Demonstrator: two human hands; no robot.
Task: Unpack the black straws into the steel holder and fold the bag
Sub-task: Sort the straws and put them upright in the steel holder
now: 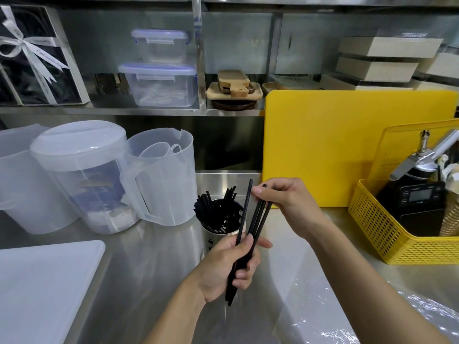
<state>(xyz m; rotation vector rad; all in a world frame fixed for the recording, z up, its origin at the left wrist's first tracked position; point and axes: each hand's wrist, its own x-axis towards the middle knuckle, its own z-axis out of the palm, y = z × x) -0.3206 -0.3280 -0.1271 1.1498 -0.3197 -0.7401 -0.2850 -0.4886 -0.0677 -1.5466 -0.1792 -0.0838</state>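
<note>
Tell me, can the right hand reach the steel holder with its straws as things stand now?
Probably yes. The right hand pinches the held straws just beside the steel holder, nothing between; but the left hand grips their lower ends too.

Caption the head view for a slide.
Left hand grips and right hand pinches a few black straws by the part-filled steel holder.

You had matt black straws (pixel 259 216), a shiny steel holder (pixel 210 238), a glossy clear plastic bag (pixel 310 319), a smooth brushed-steel counter (pixel 149 269) and a perforated yellow plastic basket (pixel 387 234).
</note>
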